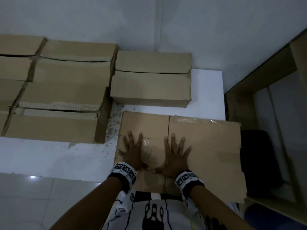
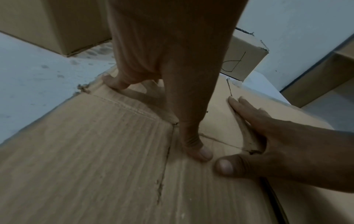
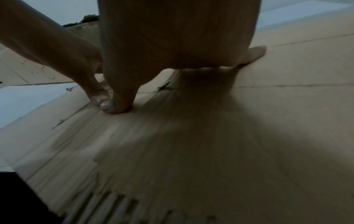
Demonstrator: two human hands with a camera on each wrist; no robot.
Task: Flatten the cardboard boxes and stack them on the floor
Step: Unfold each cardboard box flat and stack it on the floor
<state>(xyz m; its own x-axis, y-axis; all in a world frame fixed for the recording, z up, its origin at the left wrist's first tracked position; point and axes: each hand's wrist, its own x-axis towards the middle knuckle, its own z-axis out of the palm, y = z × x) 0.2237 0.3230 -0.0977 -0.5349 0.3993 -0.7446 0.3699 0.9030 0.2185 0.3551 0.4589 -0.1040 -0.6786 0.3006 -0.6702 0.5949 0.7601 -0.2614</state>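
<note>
With both palms down on it, your flattened cardboard box point(image 1: 204, 146) lies flat on the white table point(image 1: 41, 156), its right end sticking out past the table edge. Corrugated brown board, ribbed flutes visible in both wrist views, ragged torn edge at the near side, clear glossy tape point(image 1: 196, 120) along the far edge and a crinkled patch between your hands. Creases split the sheet into rectangular panels.

Count: one flattened sheet under your hands; still-assembled boxes behind it. One smaller closed box point(image 1: 151, 80) sits just beyond the sheet, top flaps meeting at a centre seam, with a pen mark on its end face in the left wrist view. One larger box point(image 1: 61, 103) to the left of it has a rough, peeled seam showing the flutes. More cartons point(image 1: 15, 63) further left are cut off by the frame, so I can't give you a total.

Hands: your left hand point(image 1: 132, 150) and right hand point(image 1: 176, 153) lie side by side near the sheet's left half, wrists bent back, arms reaching forward. All fingers straight and spread apart, pressing flat on the board, gripping nothing. Thumbs point inward and their tips meet or nearly meet at the near side; in the right wrist view they look to be touching.

Off the table's right: a wooden shelf unit point(image 1: 272, 67) and a dark object point(image 1: 259, 156) below the overhanging cardboard. Table surface is scuffed and flaking near the boxes.
</note>
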